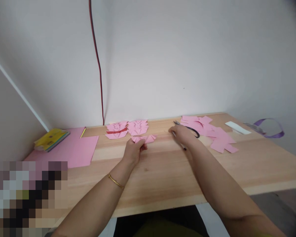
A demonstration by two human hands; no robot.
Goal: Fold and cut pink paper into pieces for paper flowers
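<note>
My left hand (134, 152) pinches a piece of folded pink paper (150, 139) between thumb and fingers, a little above the table. Behind it lie two stacks of folded pink paper pieces, the left stack (116, 135) with a red strip across it and the right stack (137, 127) all pink. My right hand (181, 134) is closed over a slim pen (182, 145) with a dark end, low at the tabletop. Just beside that hand lies a pair of scissors (196, 132) with black handles, partly hidden by it.
Loose pink paper pieces (219, 135) spread at the right, near a white strip (237, 127) and a purple ribbon (281, 131). At left, a yellow packet (50, 139) and a yellow pencil-like stick (83, 133) rest on large pink sheets (81, 154). A cable (98, 62) hangs along the wall.
</note>
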